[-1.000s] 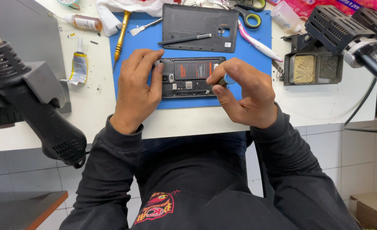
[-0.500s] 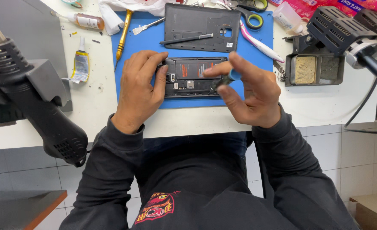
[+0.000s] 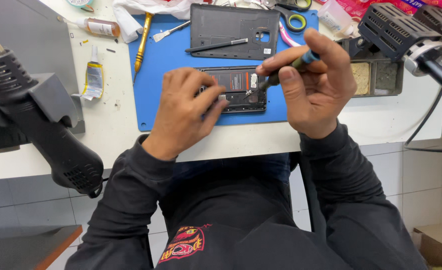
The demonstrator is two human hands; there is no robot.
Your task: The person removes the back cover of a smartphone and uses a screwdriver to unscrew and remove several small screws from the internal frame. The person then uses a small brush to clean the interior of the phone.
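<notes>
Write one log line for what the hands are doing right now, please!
left hand: steadies opened phone | right hand: holds screwdriver, tip on phone | under: blue mat | behind: back cover
</notes>
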